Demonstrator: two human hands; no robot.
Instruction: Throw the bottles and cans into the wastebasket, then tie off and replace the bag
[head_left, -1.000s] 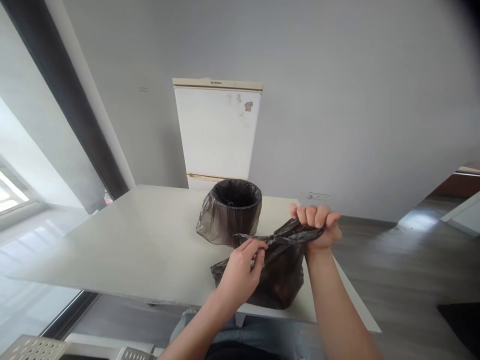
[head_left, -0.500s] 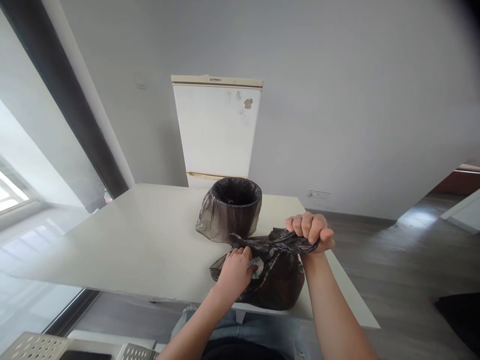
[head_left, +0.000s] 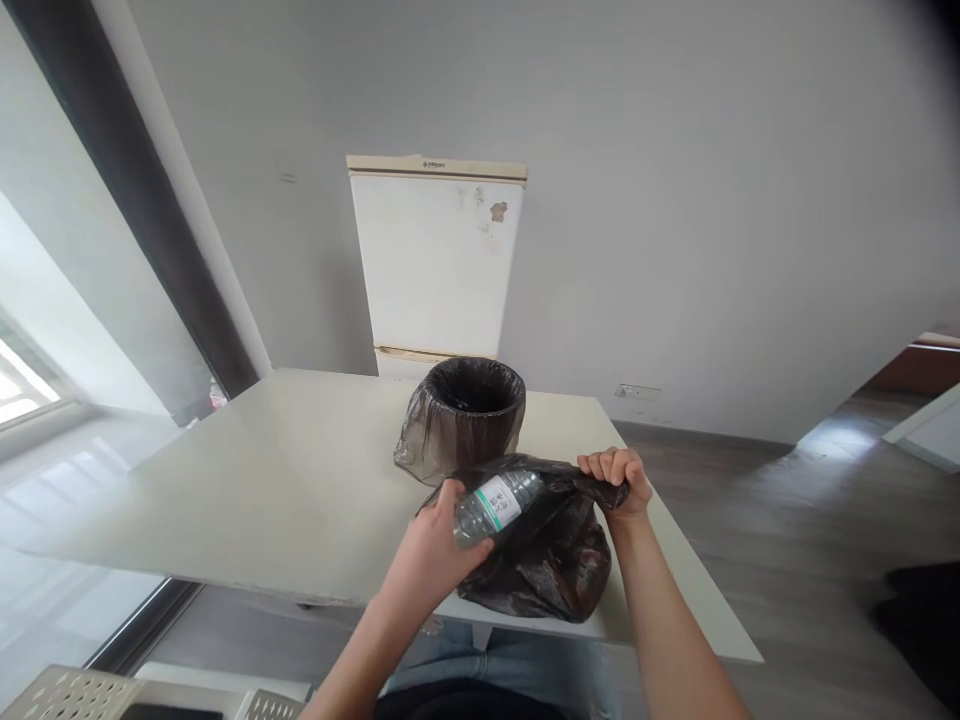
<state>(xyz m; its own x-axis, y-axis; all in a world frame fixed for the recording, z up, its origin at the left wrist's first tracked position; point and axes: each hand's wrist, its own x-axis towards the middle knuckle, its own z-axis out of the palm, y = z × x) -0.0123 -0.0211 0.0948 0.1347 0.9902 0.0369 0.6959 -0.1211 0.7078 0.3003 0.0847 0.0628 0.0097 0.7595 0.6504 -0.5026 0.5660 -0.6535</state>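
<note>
White table [head_left: 300, 480] below; left hand [head_left: 435, 545] grips bottle [head_left: 498, 503]; right hand [head_left: 624, 482] clutches dark bag [head_left: 559, 560].

The left hand [head_left: 435, 550] and right hand [head_left: 619, 480] are bare, and so are the forearms [head_left: 664, 610], slim, smooth in outline and narrowing toward the wrists. Jeans [head_left: 517, 665] in faded light blue denim cover the legs, creased across the lap, with a whitish, frayed-looking patch on the left leg. A black top [head_left: 469, 702] shows as a plain dark curve at the waist; its cut cannot be told.
</note>
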